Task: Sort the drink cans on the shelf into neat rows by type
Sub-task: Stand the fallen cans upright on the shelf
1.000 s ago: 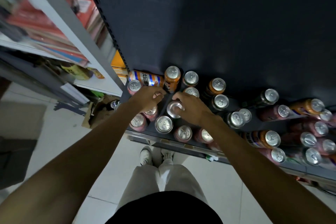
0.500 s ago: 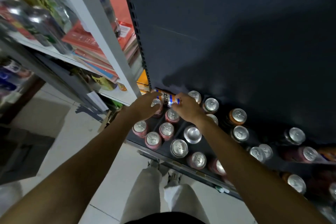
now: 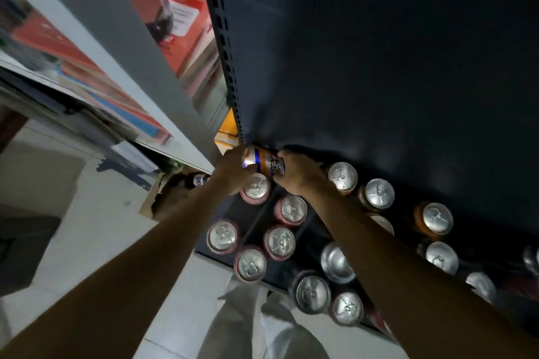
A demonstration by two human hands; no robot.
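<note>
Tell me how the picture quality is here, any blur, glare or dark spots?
Head view: the upper left shelving is motion-blurred; the dark back panel is deeply shadowed; can tops catch bright reflections; wide-angle distortion stretches both forearms; the lying can between the hands stays readable.

Only print that comes close to readable: dark characters on a white band of the orange, white and blue can (image 3: pixel 264 162) lying on its side at the shelf's (image 3: pixel 294 253) back left corner, held between the left hand (image 3: pixel 233 167) and right hand (image 3: pixel 294 175). Looks like two or three Chinese characters, too blurred and partly covered by fingers to read for sure. White label (image 3: pixel 182 16) on the red packaging on the neighbouring rack, upper left: lines of print, all blurred. Upright can tops show no legible marks.
</note>
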